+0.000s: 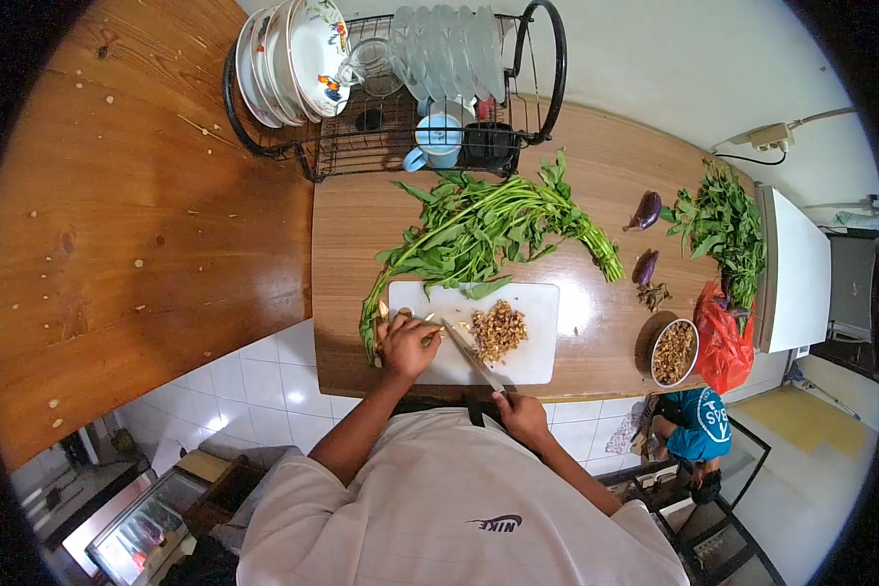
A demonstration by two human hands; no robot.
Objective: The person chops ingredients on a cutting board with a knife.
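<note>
My right hand (524,418) grips the handle of a kitchen knife (477,363), whose blade lies slanted across the white cutting board (540,366). At the board's left side my left hand (408,347) is closed, its fingertips close to the knife tip. Small pale bits show at those fingertips, and what the fingers hold is mostly hidden. A pale yellowish piece (384,312) shows just beyond that hand. To the right of the blade lies a heap of chopped brown bits (499,332). A large bunch of leafy greens (498,220) lies along the board's far edge.
A bowl of similar brown bits (675,353) stands right, near a red plastic bag (724,342). Purple eggplants (646,210) and more greens (721,230) lie beyond. A dish rack (381,127) holds plates, glasses and a blue mug (438,137). Another person (698,430) is at lower right.
</note>
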